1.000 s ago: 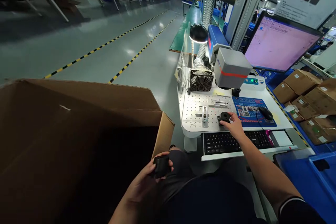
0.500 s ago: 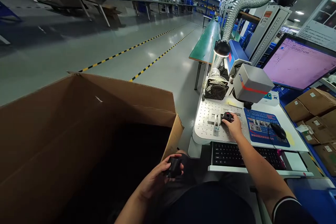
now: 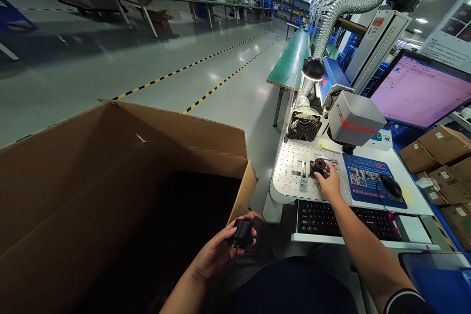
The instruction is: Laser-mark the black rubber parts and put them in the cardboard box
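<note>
A white bench with a perforated surface (image 3: 281, 179) stands ahead on the right, and a large open brown cardboard box (image 3: 55, 167) fills the near left, its inside too dark to read. Behind the bench's working area is a boxy grey machine head with a red stripe (image 3: 353, 115); a long black keyboard (image 3: 318, 216) lies along the front. The left hand (image 3: 224, 245) grips a chunky black part (image 3: 242, 233) just beside the box. The right hand (image 3: 331, 181) pinches a small rounded black part (image 3: 318, 165) over the perforations, near a slim metal fixture (image 3: 303, 171).
</note>
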Demonstrator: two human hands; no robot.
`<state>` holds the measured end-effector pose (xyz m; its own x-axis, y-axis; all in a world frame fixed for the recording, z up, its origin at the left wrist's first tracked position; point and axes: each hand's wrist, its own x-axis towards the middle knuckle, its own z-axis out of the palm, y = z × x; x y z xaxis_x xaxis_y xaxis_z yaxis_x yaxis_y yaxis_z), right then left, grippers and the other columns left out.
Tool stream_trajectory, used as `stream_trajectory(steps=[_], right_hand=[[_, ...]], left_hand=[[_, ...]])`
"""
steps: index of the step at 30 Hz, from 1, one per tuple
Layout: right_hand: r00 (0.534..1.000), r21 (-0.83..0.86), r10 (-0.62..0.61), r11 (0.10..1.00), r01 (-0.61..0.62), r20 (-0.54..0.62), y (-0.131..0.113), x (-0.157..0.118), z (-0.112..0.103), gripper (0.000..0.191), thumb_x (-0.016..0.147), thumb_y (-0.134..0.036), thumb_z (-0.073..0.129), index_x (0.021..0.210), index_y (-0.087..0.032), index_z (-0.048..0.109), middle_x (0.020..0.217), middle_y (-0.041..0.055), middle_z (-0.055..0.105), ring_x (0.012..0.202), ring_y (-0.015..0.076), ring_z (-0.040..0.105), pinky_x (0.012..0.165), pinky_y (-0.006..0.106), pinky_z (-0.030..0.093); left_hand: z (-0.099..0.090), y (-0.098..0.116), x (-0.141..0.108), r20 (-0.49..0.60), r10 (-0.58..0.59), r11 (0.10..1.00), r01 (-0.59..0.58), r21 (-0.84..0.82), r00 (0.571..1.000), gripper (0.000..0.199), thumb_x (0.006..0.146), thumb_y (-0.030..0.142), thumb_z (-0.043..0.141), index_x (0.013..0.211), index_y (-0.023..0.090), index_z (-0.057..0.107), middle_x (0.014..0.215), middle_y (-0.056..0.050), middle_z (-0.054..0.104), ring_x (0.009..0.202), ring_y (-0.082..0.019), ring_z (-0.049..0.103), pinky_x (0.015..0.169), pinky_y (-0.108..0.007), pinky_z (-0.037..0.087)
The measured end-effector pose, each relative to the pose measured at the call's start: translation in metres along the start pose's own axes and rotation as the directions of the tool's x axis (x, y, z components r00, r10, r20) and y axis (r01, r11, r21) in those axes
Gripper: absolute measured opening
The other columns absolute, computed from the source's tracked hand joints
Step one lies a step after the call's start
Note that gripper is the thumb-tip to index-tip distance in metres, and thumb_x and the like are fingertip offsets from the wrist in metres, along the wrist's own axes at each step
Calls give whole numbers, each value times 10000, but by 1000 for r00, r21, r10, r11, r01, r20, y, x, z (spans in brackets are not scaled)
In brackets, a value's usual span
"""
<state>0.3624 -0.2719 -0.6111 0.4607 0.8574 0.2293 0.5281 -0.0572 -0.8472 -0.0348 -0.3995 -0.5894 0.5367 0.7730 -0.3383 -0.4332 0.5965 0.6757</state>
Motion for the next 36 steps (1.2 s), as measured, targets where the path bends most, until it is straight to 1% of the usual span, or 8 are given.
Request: stream_trajectory(steps=[12,15,18,20,23,27,31,36], right_hand=[[1000,27,29,999,-29,13,4,4,8,621,718,-397,709,1285,-173,591,1230,132,672,1125,307,615,1031,492,458],[999,33,43,998,-44,21,-2,5,1,654,711,-429,735,1298,-184,581,1254,139,664,1158,316,605,1062,511,440],[1000,33,18,999,-18,-3,-7,-4,-18,666,750,-460,709,1331,-172,557,1308,166,635,1204,330,591,1082,527,431],[999,26,-37,999,37,-23,-7,-20,-37,623,799,-429,658,1348,-160,541,1322,171,627,1213,322,593,1085,520,438],[992,-13,-122,992,122,-10,-2,-64,-68,516,864,-345,586,1351,-177,544,1255,137,669,1158,285,633,1078,493,458],[979,-57,-149,986,158,137,12,-135,-97,386,923,-276,521,1300,-237,594,1110,80,727,1018,245,686,995,456,521],[971,-97,-135,983,157,196,29,-179,-101,390,935,-223,486,1310,-239,594,1113,80,735,1041,249,680,976,473,539],[974,-136,-130,978,156,184,43,-186,-94,411,940,-168,447,1327,-216,576,1130,84,734,1057,237,675,952,452,561]], left_hand=[[5,1,-1,-6,-19,1000,19,-11,1000,457,951,367,551,1359,163,534,1123,-167,698,1004,-292,678,731,-314,526],[4,1,-1,-21,-35,999,36,14,999,441,953,368,542,1347,171,561,1125,-156,701,1013,-290,680,752,-313,531],[4,1,1,-33,-52,998,53,32,998,449,951,382,541,1352,181,567,1139,-156,704,1038,-299,676,735,-299,526],[3,0,3,-44,-56,998,58,31,997,479,936,410,552,1355,176,565,1145,-159,703,1048,-311,671,778,-320,533],[2,-2,7,-60,-68,997,70,41,996,528,913,435,573,1370,172,549,1150,-161,701,1055,-332,664,825,-349,534],[1,-4,11,-78,-93,995,96,41,993,521,909,413,577,1368,168,547,1152,-166,700,1045,-340,664,764,-325,526],[1,-7,16,-106,-119,991,125,46,987,519,884,401,603,1338,154,564,1145,-179,702,1049,-355,663,771,-334,528],[3,-10,20,-136,-118,986,132,99,984,527,892,386,586,1366,163,533,1153,-180,690,1058,-359,655,733,-323,514]])
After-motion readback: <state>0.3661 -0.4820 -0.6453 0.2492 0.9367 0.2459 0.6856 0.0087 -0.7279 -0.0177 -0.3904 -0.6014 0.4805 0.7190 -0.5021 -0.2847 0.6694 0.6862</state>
